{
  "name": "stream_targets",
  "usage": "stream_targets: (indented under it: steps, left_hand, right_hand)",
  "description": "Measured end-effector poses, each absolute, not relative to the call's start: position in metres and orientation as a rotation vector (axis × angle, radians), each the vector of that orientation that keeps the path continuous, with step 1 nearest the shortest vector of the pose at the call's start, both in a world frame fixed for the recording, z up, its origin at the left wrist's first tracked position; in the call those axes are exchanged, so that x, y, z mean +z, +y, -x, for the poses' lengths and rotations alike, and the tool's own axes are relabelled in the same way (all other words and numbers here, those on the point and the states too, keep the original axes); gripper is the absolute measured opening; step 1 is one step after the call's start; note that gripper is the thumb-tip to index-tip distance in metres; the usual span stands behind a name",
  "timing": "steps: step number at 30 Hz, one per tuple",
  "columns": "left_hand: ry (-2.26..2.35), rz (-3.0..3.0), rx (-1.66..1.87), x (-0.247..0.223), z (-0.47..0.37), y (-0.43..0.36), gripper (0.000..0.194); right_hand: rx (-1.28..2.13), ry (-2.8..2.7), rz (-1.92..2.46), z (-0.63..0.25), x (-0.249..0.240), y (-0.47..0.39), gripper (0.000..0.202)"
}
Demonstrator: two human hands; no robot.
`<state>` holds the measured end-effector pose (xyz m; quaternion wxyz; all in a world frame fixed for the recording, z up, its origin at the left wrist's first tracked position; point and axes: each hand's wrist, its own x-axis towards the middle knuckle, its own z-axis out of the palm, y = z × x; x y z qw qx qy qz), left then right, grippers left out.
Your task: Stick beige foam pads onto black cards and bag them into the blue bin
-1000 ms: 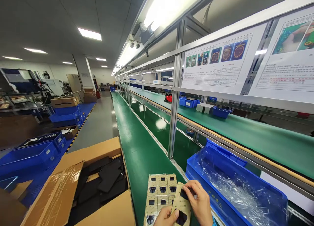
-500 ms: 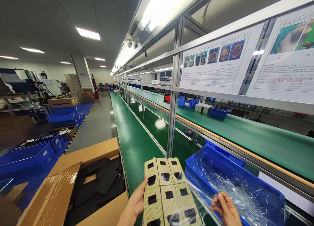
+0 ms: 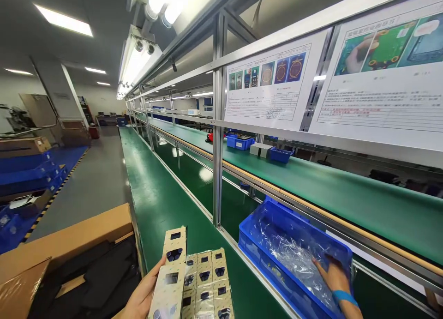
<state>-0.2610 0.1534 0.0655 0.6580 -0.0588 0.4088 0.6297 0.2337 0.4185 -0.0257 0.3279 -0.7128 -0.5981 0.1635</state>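
At the lower left my left hand (image 3: 144, 289) is closed on the edge of a strip of cream panels (image 3: 168, 279) with dark cut-out windows and a patterned surface. Beside it, on the green bench, lies a sheet of similar cream panels (image 3: 205, 282), with a glossy surface in places. My right hand (image 3: 335, 275), below a blue wristband, reaches into a blue bin (image 3: 263, 259). Its thumb stands apart from the fingers, whose tips are blurred. Crumpled clear plastic film (image 3: 294, 256) fills the bin near that hand.
An open cardboard box (image 3: 117, 222) with black pieces (image 3: 107, 273) stands at the left. A metal post (image 3: 218, 171) rises from the green bench (image 3: 155, 185). Behind runs a green conveyor (image 3: 328, 183) carrying small blue trays (image 3: 281, 154). Instruction sheets (image 3: 266, 88) hang above.
My right hand has moved from beside the panels, where it pulled clear film, into the blue bin. The strip in my left hand now stands apart from the other panels. The view has turned right.
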Motion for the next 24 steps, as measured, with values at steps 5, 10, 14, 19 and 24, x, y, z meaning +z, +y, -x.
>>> stream_targets:
  steps: [5, 10, 14, 19, 24]
  left_hand:
    - [0.809, 0.047, 1.392, 0.065, 0.251, 0.153, 0.06]
    - [0.732, -0.068, 1.33, 0.064, 0.234, 0.149, 0.052]
    - [0.788, -0.118, 1.377, 0.067, 0.209, 0.15, 0.047]
    - [0.693, -0.203, 1.331, 0.061, 0.182, 0.148, 0.052]
    - [0.645, -0.124, 1.204, 0.04, 0.174, 0.134, 0.06]
  right_hand:
    - [0.355, -1.721, 2.074, -0.238, -0.042, 0.395, 0.056]
    - [0.422, -1.627, 1.84, -0.199, -0.013, 0.358, 0.076]
    - [1.198, -1.631, 1.335, -0.116, -0.014, 0.303, 0.062]
    - [2.167, -0.863, 0.948, -0.014, -0.036, 0.249, 0.095]
    - [2.466, -0.521, 0.514, 0.032, -0.01, 0.231, 0.078]
